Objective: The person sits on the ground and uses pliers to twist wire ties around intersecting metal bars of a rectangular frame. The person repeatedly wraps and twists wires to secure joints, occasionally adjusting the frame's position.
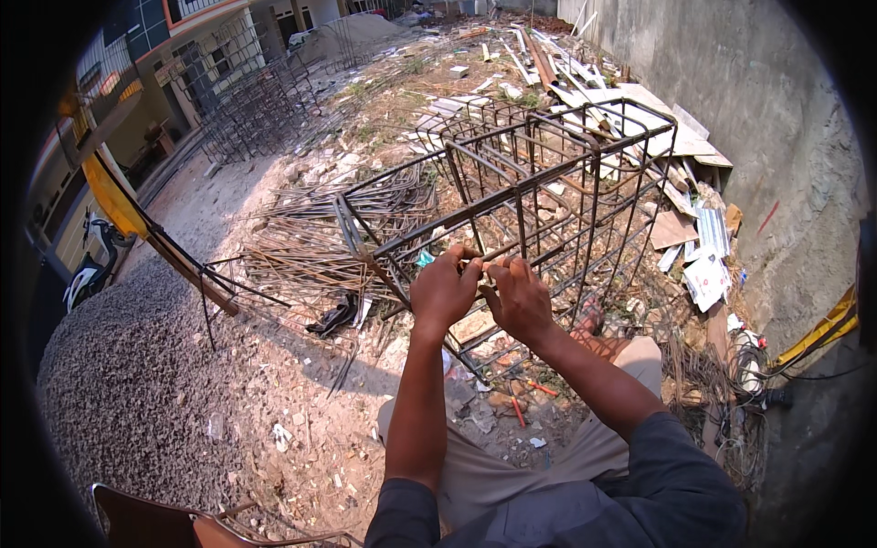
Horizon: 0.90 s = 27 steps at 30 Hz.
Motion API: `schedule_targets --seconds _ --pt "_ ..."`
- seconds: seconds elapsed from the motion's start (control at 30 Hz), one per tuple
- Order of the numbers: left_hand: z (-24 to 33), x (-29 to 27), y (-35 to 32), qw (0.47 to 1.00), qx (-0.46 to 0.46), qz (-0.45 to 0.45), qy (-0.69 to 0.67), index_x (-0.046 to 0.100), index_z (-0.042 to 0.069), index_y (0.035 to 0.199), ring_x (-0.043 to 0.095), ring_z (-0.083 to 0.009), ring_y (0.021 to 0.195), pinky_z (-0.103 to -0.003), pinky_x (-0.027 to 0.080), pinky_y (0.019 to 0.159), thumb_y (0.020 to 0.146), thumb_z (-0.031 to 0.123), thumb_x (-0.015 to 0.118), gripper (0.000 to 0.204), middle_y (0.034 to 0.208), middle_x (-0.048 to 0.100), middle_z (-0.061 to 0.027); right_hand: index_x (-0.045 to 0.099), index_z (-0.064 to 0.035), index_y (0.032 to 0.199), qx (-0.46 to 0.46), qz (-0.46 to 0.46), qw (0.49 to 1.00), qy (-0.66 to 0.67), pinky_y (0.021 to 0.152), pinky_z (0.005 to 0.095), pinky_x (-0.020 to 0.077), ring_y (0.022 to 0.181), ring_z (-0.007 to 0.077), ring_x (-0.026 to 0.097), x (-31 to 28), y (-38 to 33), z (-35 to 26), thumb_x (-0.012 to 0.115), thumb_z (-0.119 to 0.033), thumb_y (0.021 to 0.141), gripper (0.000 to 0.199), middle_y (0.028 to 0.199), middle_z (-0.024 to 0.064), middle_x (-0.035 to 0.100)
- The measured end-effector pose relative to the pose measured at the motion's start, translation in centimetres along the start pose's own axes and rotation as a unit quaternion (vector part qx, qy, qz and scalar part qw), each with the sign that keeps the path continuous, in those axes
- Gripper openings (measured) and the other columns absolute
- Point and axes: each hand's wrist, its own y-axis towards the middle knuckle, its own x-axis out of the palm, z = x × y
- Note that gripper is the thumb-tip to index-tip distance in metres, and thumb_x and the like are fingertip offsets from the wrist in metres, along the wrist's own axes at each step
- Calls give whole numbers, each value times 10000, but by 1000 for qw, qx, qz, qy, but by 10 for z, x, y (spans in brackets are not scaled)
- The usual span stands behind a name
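Before me stands a rebar cage (429,226), a long frame of rusty steel bars tied with square stirrups. My left hand (443,294) and my right hand (521,303) meet at its near side, just below the upper bar. Both hands are closed, with fingertips and thumbs pinched close together. A small pale bit shows between them, too small to name. Whether the fingers also touch the bars, I cannot tell. On the ground between my knees lies a thin red-orange stick-like object (518,411), with another orange piece (544,388) near it.
Loose steel rods (311,260) lie left of the cage. Grey gravel (137,365) is heaped at the left, by a parked motorbike (87,274). More rebar cages (247,110) stand farther back. A concrete wall (776,137) runs along the right, with scrap boards (703,151) beside it.
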Motion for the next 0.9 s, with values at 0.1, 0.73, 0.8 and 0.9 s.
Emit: schedule_targets --seconds 0.1,0.73,0.8,0.9 --pt "5 -2 -2 1000 -10 -13 2 725 204 1076 725 -329 885 -450 546 784 962 417 604 270 917 759 -96 628 -66 1134 -10 -9 1000 -19 631 409 538 857 301 618 1 0 8 698 -156 899 261 941 104 562" --pt "4 -3 -4 1000 10 -6 -24 733 158 1080 715 -323 917 -428 533 792 971 391 604 288 955 751 -112 677 -53 926 60 146 986 55 592 419 460 688 310 551 22 0 -7 756 -48 853 107 756 100 532" --pt "0 -3 -4 1000 11 -4 -18 732 160 1082 714 -330 911 -433 533 787 974 393 602 288 949 750 -118 657 -54 896 70 140 986 55 599 426 460 700 320 557 22 2 -10 754 -50 858 104 762 108 539" --pt "0 -3 -4 1000 9 -6 -12 733 162 1083 713 -337 911 -439 532 784 977 393 600 286 950 748 -123 624 -52 861 95 144 983 63 609 435 459 713 327 563 23 4 -12 749 -55 869 126 769 117 547"
